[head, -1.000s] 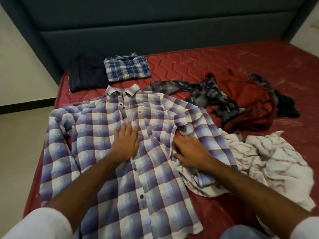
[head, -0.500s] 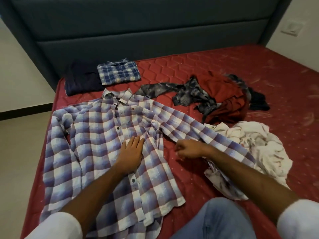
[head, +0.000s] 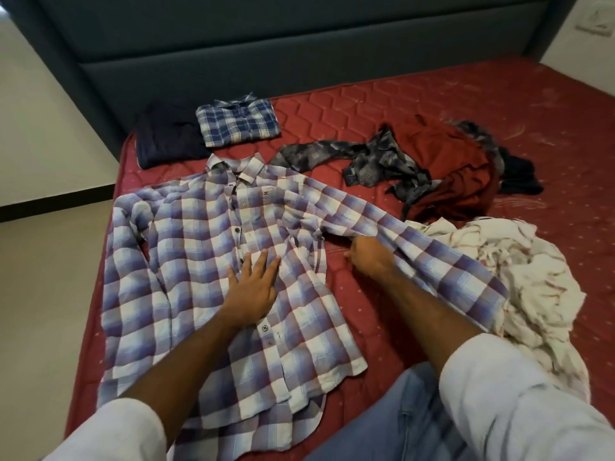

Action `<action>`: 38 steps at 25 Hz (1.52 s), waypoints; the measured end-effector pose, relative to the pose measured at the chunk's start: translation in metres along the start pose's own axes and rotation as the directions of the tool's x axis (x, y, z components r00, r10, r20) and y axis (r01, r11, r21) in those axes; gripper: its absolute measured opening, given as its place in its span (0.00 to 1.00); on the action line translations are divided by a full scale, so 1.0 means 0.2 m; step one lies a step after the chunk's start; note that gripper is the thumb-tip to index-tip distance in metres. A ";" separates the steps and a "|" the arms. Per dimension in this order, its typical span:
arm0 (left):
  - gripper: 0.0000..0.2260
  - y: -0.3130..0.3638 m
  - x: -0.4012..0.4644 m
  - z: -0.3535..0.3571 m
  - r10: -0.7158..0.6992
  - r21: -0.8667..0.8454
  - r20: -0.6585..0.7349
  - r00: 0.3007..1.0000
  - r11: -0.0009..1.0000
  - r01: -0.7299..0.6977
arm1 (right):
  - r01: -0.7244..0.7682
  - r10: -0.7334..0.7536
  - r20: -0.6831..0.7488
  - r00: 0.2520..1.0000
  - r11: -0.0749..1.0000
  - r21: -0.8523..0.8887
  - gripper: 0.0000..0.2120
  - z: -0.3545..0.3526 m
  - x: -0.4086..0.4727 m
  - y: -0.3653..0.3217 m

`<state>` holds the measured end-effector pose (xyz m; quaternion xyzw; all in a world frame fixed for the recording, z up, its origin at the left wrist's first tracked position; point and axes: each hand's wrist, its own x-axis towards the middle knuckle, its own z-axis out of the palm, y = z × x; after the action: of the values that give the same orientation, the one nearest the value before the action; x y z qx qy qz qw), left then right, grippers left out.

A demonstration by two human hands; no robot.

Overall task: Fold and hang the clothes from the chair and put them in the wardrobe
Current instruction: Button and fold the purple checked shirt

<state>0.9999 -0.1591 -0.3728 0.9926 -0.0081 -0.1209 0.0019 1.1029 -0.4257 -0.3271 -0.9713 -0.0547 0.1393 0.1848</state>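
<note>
Plaid shirt (head: 206, 261) lies spread by the mattress's (head: 432, 104) left edge: your left hand (head: 254, 287) presses it flat-fingered, your right hand (head: 369, 257) grips its sleeve (head: 432, 254), ready to fold inward.

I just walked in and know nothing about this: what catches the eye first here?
A big checked shirt lies spread on the red mattress, the left hand flat on its front and the right hand at its outstretched sleeve. Behind it sit two folded garments; to the right lies an unfolded heap.
</note>
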 end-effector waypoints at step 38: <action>0.27 0.61 -0.53 -0.11 0.449 -0.381 0.041 0.893 0.833 -0.401 | -0.016 0.109 0.033 0.994 -0.153 0.988 0.09 -0.58 -1.09 -0.03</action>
<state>0.9010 -0.2789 -0.3250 0.9382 -0.2062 -0.1805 0.2115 0.9269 -0.4948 -0.1672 -0.4982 0.1222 0.1110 0.8512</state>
